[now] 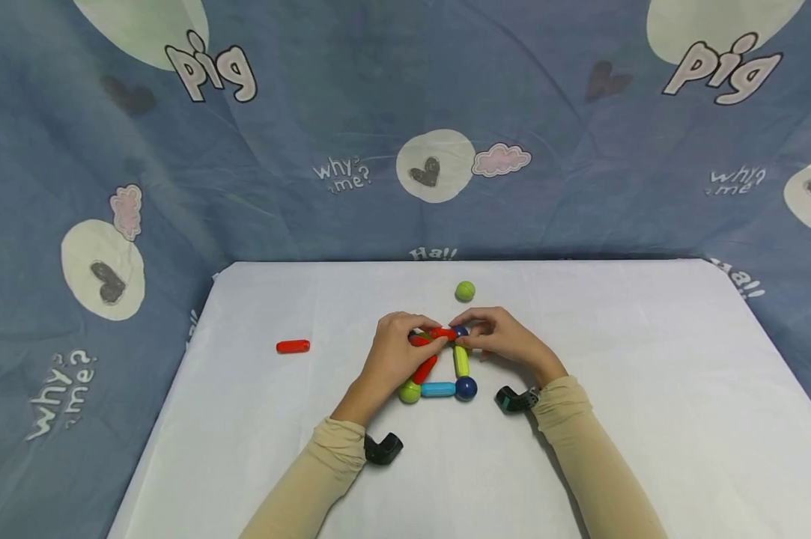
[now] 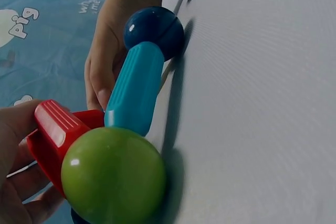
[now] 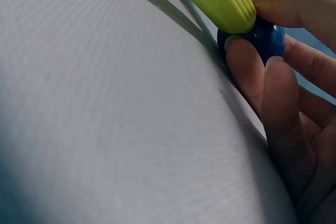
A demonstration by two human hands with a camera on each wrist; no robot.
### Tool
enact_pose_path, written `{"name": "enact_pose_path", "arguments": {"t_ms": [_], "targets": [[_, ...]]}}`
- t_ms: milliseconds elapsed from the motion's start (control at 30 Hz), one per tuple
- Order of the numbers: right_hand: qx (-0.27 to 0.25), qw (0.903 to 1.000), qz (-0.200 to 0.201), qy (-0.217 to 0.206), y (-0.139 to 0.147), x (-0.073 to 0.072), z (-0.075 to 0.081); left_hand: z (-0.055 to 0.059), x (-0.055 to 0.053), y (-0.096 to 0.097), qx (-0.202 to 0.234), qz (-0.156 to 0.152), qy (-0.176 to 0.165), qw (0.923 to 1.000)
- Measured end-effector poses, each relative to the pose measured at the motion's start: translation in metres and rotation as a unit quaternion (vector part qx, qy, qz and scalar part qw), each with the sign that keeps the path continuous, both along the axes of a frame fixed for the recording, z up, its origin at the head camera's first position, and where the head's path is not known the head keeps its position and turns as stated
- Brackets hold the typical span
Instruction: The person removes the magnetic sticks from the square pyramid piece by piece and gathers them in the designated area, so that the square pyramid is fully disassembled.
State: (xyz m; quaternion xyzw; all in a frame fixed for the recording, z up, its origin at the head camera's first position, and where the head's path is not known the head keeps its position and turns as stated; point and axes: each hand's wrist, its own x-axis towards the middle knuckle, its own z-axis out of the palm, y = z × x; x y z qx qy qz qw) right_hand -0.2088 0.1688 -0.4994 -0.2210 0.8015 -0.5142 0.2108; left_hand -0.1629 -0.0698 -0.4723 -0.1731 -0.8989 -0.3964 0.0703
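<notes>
A frame of toy rods and balls lies on the white table. Along its near side a light blue rod (image 1: 438, 389) joins a green ball (image 1: 409, 392) to a dark blue ball (image 1: 466, 388). On the right a yellow-green rod (image 1: 462, 362) leads to another dark blue ball (image 3: 268, 41) at the far corner. My right hand (image 1: 509, 338) pinches that far ball between thumb and fingers. My left hand (image 1: 398, 346) holds a red rod (image 1: 443, 334) whose end meets it. Another red rod (image 1: 424, 370) slants up from the green ball; my left fingers partly hide that corner.
A loose red rod (image 1: 293, 346) lies to the left. Beyond the hands sits a loose green ball (image 1: 465, 291). Black wrist devices (image 1: 383, 449) hang under both forearms. A patterned blue cloth (image 1: 351, 90) hangs behind the table's far edge.
</notes>
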Motion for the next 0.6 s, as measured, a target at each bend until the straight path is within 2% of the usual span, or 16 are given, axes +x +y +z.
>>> {"name": "enact_pose_path", "arguments": {"t_ms": [133,233,333,467,600], "targets": [[0.000,1.0000,-0.004,-0.007,0.000,0.001,-0.001,0.000,-0.001,-0.001,-0.008,-0.003,0.024,0.9997],[0.004,0.9999,-0.006,-0.008,-0.001,0.001,0.000,0.000,-0.001,-0.002,0.000,-0.001,0.027,0.9996],[0.009,0.9998,-0.010,-0.011,-0.001,0.000,0.002,0.004,-0.003,-0.005,0.047,0.005,0.018,0.9987],[0.019,0.9995,-0.019,-0.016,-0.001,0.000,0.003,0.017,-0.004,-0.018,0.130,0.010,0.004,0.9915],[0.022,0.9994,-0.020,-0.016,-0.002,0.000,0.002,0.023,-0.005,-0.034,0.155,0.012,-0.015,0.9877]]}}
